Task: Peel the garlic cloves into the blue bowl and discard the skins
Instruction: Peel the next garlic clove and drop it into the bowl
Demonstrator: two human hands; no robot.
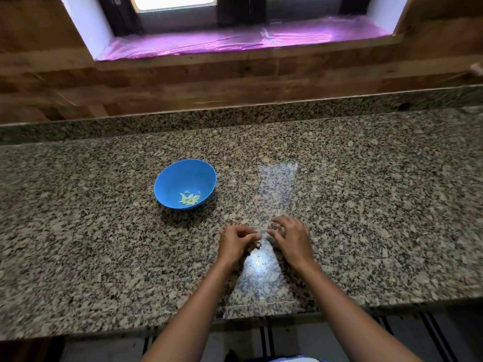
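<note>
The blue bowl [167, 178] stands on the granite counter, left of centre, with several peeled pale garlic cloves [189, 199] in its bottom. Both of my hands are low over the counter, right of and nearer than the bowl, fingertips almost meeting. My left hand [236, 242] has its fingers curled, and thumb and forefinger pinch a small pale scrap of garlic skin [262, 235]. My right hand [291, 239] has bent, spread fingers whose tips touch the counter beside that scrap. I cannot make out any unpeeled clove; the speckled stone hides small bits.
The granite counter [366, 205] runs the full width, with its front edge [261, 317] just below my forearms. A low granite upstand and a wooden wall close the back. A window sill covered in pink film [235, 40] lies above.
</note>
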